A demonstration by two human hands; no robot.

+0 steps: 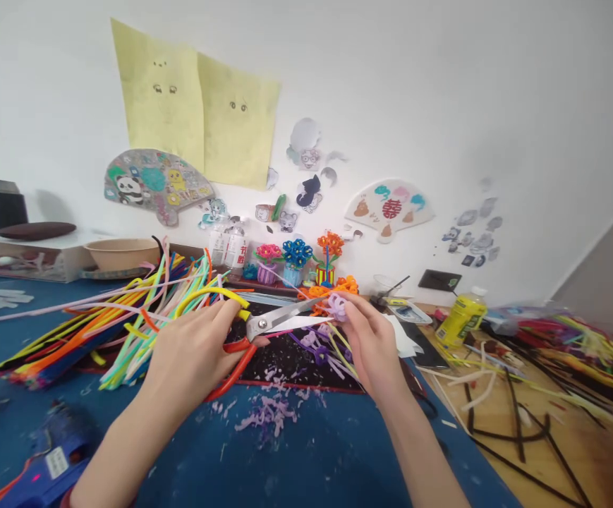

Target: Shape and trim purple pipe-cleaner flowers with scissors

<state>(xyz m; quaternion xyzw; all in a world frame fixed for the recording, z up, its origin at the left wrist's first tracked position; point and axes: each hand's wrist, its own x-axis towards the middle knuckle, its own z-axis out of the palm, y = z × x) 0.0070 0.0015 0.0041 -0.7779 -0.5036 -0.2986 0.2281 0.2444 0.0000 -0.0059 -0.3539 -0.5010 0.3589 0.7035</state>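
My left hand (192, 346) is closed around the orange handles of a pair of scissors (264, 323). The blades are spread and point right, toward my right hand (367, 339). My right fingers pinch a looped lilac pipe cleaner piece (336, 306), right by the blade tips. Whether the blades touch it, I cannot tell. A yellow pipe cleaner (214, 291) arches just above my left fingers. Below the scissors lies a dark mat (279, 363) sprinkled with lilac clippings (271, 413), which also spill onto the blue tabletop. Small purple pipe cleaner flowers (319, 349) lie between my hands.
Bundled colourful pipe cleaners (120, 317) lie at left. A blue glue gun (52, 466) is at front left. Behind stand potted pipe cleaner flowers (296, 261). A yellow bottle (462, 317) and scattered dark pipe cleaners (515, 416) are on the wooden surface at right.
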